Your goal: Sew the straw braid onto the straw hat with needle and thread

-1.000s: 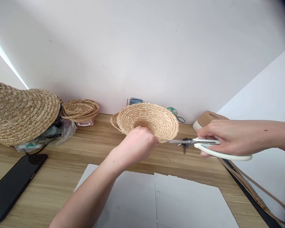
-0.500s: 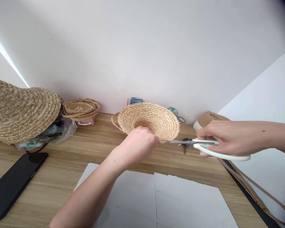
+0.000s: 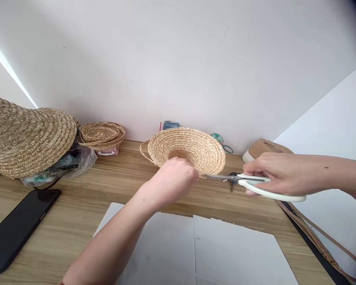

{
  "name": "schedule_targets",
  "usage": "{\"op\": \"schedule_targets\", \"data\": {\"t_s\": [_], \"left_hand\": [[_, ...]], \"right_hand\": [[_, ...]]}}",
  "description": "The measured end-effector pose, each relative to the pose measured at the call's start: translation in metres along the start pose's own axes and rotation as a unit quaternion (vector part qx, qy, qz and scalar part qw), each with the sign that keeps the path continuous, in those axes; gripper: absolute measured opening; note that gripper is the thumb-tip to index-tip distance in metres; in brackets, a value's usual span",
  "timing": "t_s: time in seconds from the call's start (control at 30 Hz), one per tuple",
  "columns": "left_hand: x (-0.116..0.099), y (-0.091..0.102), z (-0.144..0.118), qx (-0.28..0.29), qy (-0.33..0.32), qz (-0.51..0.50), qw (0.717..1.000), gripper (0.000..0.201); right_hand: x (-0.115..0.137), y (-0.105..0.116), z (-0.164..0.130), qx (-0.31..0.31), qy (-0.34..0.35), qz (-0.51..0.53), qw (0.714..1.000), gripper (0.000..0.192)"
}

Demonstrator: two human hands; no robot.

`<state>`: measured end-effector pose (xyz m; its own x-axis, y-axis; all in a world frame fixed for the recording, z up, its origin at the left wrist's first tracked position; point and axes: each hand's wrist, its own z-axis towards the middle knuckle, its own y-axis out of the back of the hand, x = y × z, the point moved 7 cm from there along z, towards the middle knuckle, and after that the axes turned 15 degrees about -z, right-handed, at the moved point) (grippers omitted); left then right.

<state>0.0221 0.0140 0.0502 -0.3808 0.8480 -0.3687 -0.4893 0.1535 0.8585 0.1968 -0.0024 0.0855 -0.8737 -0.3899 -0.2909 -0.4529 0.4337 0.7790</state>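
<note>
Two hands in my view, both busy. Left hand (image 3: 173,178) in closed grip on near rim of small straw hat (image 3: 186,148), held tilted above table (image 3: 77,206). Right hand (image 3: 274,174) wrapped shut around white scissors (image 3: 255,185) handles; blades point from that grip toward left grip, tips at hat rim. Phone (image 3: 16,229) well left of left grip.

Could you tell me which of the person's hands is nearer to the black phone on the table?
Left. The left hand grips the small straw hat, right of the black phone; the right hand, holding scissors, is farther right.
</note>
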Motion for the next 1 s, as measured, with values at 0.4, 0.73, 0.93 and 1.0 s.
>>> {"op": "schedule_targets", "data": {"t_s": [0.4,0.73,0.93,1.0], "left_hand": [[0.0,-0.001,0.001,0.005,0.004,-0.007,1.0,0.033],[-0.001,0.0,0.002,0.009,0.005,-0.007,1.0,0.035],[-0.001,0.001,0.001,-0.001,0.007,-0.011,1.0,0.035],[-0.002,0.001,0.001,0.004,0.009,-0.006,1.0,0.034]], "right_hand": [[-0.003,-0.007,0.001,-0.015,0.013,0.008,1.0,0.051],[-0.006,-0.015,-0.002,-0.021,-0.002,0.045,0.999,0.046],[-0.013,-0.017,-0.008,-0.075,-0.028,0.075,0.994,0.044],[-0.02,-0.022,-0.014,-0.088,-0.042,0.104,0.99,0.044]]}}
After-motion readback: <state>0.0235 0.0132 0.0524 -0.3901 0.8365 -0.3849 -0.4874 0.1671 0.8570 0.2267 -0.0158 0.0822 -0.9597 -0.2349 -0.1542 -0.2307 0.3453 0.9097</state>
